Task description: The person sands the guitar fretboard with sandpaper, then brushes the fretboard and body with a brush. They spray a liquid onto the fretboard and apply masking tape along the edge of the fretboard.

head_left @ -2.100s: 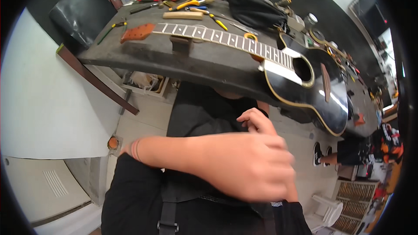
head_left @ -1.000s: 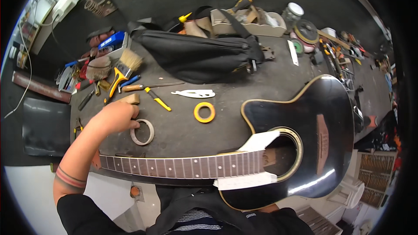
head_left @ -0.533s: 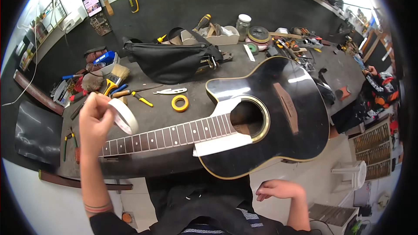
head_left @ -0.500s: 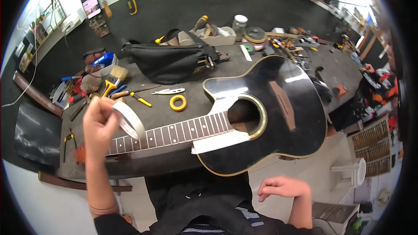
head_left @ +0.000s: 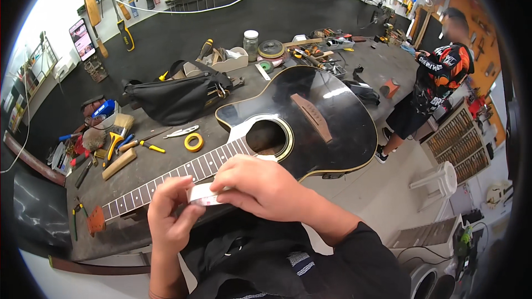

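White masking tape roll point(head_left: 200, 194) sits pinched between left hand point(head_left: 169, 218) and right hand point(head_left: 260, 188) (both closed on it), directly over the black guitar's fretboard point(head_left: 183, 174).

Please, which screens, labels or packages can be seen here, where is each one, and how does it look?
Tablet screen: leaning at the back wall, far left; upright rectangle, dark frame, pinkish picture.
Glass jar: back of the bench, behind the guitar; round, clear, white lid.
No label is clear enough to tell.
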Available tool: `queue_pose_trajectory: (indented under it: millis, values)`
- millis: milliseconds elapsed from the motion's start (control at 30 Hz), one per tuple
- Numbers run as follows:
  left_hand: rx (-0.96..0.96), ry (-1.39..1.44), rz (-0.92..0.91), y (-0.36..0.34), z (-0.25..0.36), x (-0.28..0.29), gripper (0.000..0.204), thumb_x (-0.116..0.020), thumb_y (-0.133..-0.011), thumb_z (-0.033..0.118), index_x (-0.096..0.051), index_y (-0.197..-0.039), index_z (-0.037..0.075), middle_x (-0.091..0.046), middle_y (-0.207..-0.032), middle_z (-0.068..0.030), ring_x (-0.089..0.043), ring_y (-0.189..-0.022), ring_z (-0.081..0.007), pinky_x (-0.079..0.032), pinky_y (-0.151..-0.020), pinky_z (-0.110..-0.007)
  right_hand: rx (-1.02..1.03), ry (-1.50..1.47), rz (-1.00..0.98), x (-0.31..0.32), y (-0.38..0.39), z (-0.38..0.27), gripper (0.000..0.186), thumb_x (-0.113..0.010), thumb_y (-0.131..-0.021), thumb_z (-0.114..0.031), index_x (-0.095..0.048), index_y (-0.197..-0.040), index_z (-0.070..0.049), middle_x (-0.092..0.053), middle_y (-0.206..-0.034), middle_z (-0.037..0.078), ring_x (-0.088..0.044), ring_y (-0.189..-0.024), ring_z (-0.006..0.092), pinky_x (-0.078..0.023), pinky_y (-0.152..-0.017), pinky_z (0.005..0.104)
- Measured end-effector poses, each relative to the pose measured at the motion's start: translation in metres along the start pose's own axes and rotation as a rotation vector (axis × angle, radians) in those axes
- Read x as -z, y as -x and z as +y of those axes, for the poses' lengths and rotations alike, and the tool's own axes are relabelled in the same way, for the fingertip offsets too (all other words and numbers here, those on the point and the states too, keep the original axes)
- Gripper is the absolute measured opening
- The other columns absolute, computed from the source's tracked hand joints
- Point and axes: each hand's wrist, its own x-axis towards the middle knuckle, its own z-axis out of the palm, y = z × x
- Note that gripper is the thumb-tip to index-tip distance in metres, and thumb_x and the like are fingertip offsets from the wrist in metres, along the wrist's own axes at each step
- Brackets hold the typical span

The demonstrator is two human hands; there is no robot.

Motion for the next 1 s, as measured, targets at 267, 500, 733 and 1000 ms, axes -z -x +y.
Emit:
queue_pose_trajectory:
  millis: [267, 500, 733, 1000]
  values:
    - [0.060, -0.022, -0.104, -0.010, -0.006, 0.007, 0.037, -0.075, -0.111, 0.031, -0.071, -0.097, -0.002, -0.069, -0.093, -0.0067, -0.060, -0.082, -0.0152, -0.045, -0.074, -0.030, 0.289, 0.295, -0.120, 0.003, -0.022, 0.009, 0.034, -0.076, -0.091, -0.017, -0.075, -0.125, -0.013, -0.074, -0.122, 0.003, -0.069, -0.095, 0.0234, -0.060, -0.079, 0.0368]
    - [0.001, 0.088, -0.104, -0.019, -0.015, 0.012, 0.027, -0.075, -0.110, 0.023, -0.073, -0.102, -0.003, -0.072, -0.098, -0.0088, -0.063, -0.085, -0.0160, -0.048, -0.075, -0.030, 0.372, 0.363, -0.154, 0.006, -0.030, 0.019, 0.045, -0.079, -0.092, -0.020, -0.075, -0.136, -0.013, -0.074, -0.117, 0.001, -0.070, -0.093, 0.0203, -0.060, -0.075, 0.0333]
    - [-0.088, -0.077, -0.109, -0.031, -0.008, 0.029, 0.010, -0.074, -0.104, 0.006, -0.070, -0.098, 0.000, -0.075, -0.095, -0.0108, -0.067, -0.082, -0.0215, -0.053, -0.076, -0.035, 0.103, 0.278, -0.192, 0.008, -0.038, 0.026, 0.046, -0.079, -0.089, 0.001, -0.074, -0.134, -0.009, -0.077, -0.129, 0.009, -0.078, -0.112, 0.0320, -0.064, -0.093, 0.0406]
    - [-0.096, -0.688, 0.172, -0.034, -0.002, 0.078, 0.009, -0.068, -0.099, -0.005, -0.067, -0.107, -0.002, -0.068, -0.101, -0.0133, -0.067, -0.087, -0.0294, -0.053, -0.081, -0.036, -0.074, 0.493, -0.526, 0.027, -0.093, 0.066, 0.030, -0.076, -0.093, -0.001, -0.071, -0.122, -0.008, -0.071, -0.119, 0.010, -0.071, -0.115, 0.0358, -0.060, -0.096, 0.0469]
